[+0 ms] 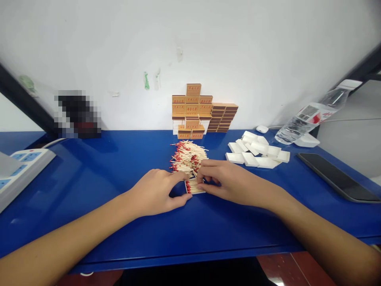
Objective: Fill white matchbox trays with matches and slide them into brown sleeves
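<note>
A small white matchbox tray (199,193) lies on the blue table, filled with a row of red-tipped matches (193,186). My left hand (159,192) has its thumb and fingers around the tray's left end, gripping it. Over the right end of the tray, my right hand (228,180) is closed in a pinch, its fingertips at the matches. Whatever sits between those fingertips is too small to make out. Just behind the tray is a heap of loose matches (188,151), red heads mostly to the left; my right fingers hide part of it.
Stacked matchboxes (192,108) stand against the wall behind the heap. Several white trays (258,149) lie at the right, near a tilted water bottle (315,113), an earphone case (262,129) and a phone (339,176). A power strip (26,171) is at the left edge.
</note>
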Tool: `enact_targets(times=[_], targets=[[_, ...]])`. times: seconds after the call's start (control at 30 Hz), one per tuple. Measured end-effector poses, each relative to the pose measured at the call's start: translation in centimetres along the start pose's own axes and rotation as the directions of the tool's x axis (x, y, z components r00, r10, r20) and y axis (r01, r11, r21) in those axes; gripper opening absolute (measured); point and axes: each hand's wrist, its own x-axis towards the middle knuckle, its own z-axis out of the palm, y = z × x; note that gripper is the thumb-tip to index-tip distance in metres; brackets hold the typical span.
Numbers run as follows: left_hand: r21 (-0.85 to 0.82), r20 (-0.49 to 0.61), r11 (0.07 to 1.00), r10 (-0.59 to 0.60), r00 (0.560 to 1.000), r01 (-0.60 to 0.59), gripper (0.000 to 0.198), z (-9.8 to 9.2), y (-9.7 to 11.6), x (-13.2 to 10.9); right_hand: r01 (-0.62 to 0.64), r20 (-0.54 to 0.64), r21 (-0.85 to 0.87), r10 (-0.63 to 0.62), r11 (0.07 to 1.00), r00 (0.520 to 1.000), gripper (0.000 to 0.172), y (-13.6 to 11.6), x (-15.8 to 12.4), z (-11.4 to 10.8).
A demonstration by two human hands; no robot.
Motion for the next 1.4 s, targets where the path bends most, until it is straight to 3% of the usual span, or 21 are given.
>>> enact_targets(times=[0.33, 0.5, 0.57, 0.63, 0.8, 0.87, 1.0, 1.07, 1.23, 1.4], targets=[[0.013, -0.015, 1.000, 0.004, 1.000, -0.003, 0.040, 0.2, -0.1, 0.0, 0.002, -0.012, -0.041, -0.003, 0.999, 1.000, 0.011, 0.1, 0.1, -0.1], [-0.005, -0.020, 1.000, 0.003, 1.000, -0.003, 0.040, 0.1, -0.1, -0.1, -0.126, -0.227, -0.180, 0.083, 0.976, 0.970, 0.017, 1.8, -1.0, -3.9], [-0.007, -0.027, 1.000, 0.005, 1.000, -0.005, 0.039, 0.1, -0.1, -0.1, -0.290, -0.370, -0.249, 0.186, 0.924, 0.910, 0.021, 3.4, -2.1, -6.2], [-0.015, -0.037, 1.000, 0.014, 0.999, -0.015, 0.037, 0.1, -0.1, -0.1, -0.484, -0.497, -0.302, 0.297, 0.821, 0.815, 0.018, 5.1, -3.4, -8.1], [-0.011, -0.048, 0.999, 0.030, 0.998, -0.031, 0.035, 0.4, -0.2, -0.2, -0.688, -0.584, -0.203, 0.477, 0.697, 0.656, 0.021, 8.8, -5.5, -10.3], [-0.011, -0.058, 0.999, 0.029, 0.998, -0.030, 0.035, 0.4, -0.3, -0.2, -0.711, -0.600, -0.119, 0.521, 0.693, 0.608, 0.021, 9.7, -4.9, -10.7], [-0.040, -0.074, 0.999, 0.031, 0.997, -0.034, 0.036, 0.5, -0.4, -0.3, -0.650, -0.540, 0.045, 0.565, 0.759, 0.623, 0.023, 10.8, -1.4, -11.8], [-0.062, -0.098, 0.997, 0.032, 0.995, -0.038, 0.035, 0.6, -0.5, -0.3, -0.610, -0.499, 0.238, 0.634, 0.756, 0.591, 0.025, 11.5, 0.9, -12.5], [-0.125, -0.173, 0.991, 0.035, 0.984, -0.057, 0.035, 0.4, -0.7, -0.3, -0.680, -0.525, 0.406, 0.765, 0.610, 0.373, 0.036, 14.2, 5.6, -13.0], [-0.189, -0.198, 0.982, -0.030, 0.980, -0.008, 0.034, -1.2, -1.4, 0.1, -0.642, -0.474, 0.547, 0.831, 0.537, 0.291, 0.034, 15.2, 6.4, -13.3]])
